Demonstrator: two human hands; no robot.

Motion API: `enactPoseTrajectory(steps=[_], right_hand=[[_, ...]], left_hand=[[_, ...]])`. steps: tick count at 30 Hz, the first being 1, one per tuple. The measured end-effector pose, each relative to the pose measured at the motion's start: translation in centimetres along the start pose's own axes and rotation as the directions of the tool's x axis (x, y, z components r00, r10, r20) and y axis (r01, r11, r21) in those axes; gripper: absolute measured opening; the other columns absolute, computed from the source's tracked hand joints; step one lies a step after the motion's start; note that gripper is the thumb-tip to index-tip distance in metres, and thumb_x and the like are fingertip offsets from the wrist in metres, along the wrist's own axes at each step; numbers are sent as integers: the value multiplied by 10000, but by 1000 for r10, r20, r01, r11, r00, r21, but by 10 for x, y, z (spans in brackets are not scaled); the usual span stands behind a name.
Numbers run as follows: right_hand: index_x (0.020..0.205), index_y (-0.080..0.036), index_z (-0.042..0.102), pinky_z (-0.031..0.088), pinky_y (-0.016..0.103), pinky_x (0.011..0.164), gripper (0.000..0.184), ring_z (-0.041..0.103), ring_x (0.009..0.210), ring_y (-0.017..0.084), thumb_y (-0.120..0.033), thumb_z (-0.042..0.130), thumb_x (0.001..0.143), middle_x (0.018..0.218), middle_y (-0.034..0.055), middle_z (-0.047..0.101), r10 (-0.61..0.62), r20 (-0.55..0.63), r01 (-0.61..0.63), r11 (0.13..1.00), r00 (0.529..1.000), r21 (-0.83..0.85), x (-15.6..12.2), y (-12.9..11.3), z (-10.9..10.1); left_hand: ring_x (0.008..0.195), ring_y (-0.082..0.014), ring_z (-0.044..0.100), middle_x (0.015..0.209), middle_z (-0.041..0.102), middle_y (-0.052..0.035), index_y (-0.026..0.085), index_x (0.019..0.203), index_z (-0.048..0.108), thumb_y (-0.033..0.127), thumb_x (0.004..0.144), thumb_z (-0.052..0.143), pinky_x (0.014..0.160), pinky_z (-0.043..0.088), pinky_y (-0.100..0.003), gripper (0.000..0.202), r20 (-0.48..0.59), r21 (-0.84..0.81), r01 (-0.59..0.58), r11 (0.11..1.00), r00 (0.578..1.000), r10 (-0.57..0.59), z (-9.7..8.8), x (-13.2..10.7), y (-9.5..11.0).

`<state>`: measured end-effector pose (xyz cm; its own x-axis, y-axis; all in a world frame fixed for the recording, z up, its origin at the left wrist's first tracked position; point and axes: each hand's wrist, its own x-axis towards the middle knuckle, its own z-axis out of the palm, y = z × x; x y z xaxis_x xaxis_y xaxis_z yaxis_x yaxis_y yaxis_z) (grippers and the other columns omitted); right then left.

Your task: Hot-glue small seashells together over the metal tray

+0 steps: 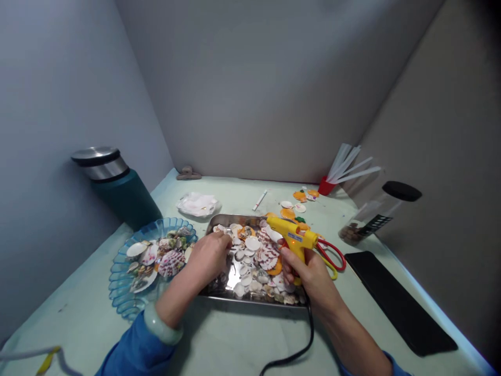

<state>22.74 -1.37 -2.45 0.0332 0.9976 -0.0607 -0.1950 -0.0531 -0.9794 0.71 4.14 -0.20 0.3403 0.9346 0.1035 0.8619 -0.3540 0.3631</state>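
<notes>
My right hand [315,279] is wrapped round the handle of a yellow glue gun [291,232], whose nozzle points to the left over the tray. A black cord runs down from the gun. My left hand [205,256] reaches into the left part of a metal tray [250,301], fingers curled downward and close together; its fingertips are partly hidden, so what they pinch does not show. White, orange and striped seashells [266,257] fill much of the tray. Beside my left hand, a blue scalloped glass plate [121,284] carries more shells.
A teal bottle [125,196] leans at left. Behind the tray lie a plastic bag [198,204] and a marker-like stick [260,200]. Farther right are red-handled scissors [340,257], a red cup [326,186] of glue sticks, a lidded jar [371,216] and a black phone-like slab [399,300].
</notes>
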Motion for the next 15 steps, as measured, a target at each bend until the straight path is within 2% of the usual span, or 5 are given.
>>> enactPoseTrajectory(steps=[7,8,10,12,15], right_hand=[[896,-160,560,324,205,413,311,402,419,73,-437,678,817,524,-78,466,9,5,-9,999,1000,-53,-1,1,0],[847,-165,552,319,203,413,305,402,417,71,-439,682,813,515,-76,470,14,14,-13,997,1000,-74,-1,0,0],[794,-172,536,314,203,415,321,396,416,69,-456,684,804,506,-73,473,21,34,-16,993,999,-120,-1,-1,0],[805,-171,541,314,205,416,345,391,416,69,-482,688,788,504,-74,470,28,46,-21,988,999,-153,-1,-2,0],[858,-171,564,309,203,405,361,386,404,69,-499,692,778,507,-78,462,44,29,-39,987,999,-153,0,1,-1]], left_hand=[[670,-167,664,736,714,-24,185,828,635,229,796,561,624,496,-264,92,-45,-417,60,907,995,-86,1,-9,3],[645,-162,660,713,704,-19,179,821,625,250,781,580,601,496,-261,93,-31,-520,83,850,993,-116,2,-9,3],[570,-155,638,640,667,0,172,757,607,276,715,652,550,478,-260,121,53,-758,169,630,979,-198,3,-11,5],[510,-148,617,578,633,18,170,713,601,286,665,704,524,457,-262,162,161,-875,253,413,956,-245,3,-12,5],[486,-134,599,562,634,18,164,719,637,290,654,727,522,443,-260,168,200,-894,295,337,936,-289,1,-13,5]])
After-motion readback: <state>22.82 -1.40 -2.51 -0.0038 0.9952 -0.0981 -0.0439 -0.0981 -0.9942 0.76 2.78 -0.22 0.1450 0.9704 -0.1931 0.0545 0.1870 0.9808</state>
